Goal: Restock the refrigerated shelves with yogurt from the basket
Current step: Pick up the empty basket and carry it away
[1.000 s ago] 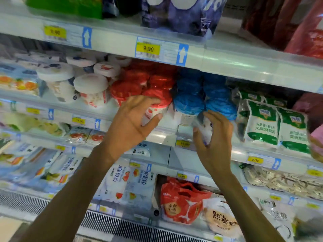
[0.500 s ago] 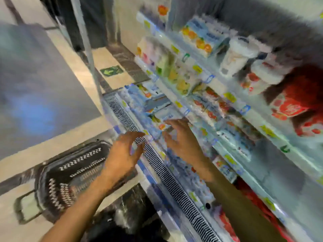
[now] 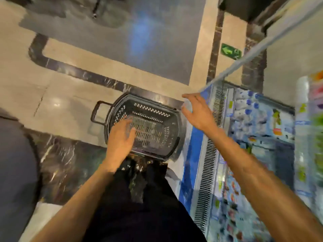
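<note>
Left hand (image 3: 120,138) over basket (image 3: 152,109), right hand (image 3: 198,113) beside

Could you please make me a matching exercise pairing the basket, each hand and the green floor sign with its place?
1 basket
2 left hand
3 right hand
4 green sign

A over the cooler's front edge
B over the basket's inside
C on the floor by the person's legs
D on the pale floor strip farther off

Pairs: 1-C, 2-B, 3-A, 4-D
</note>
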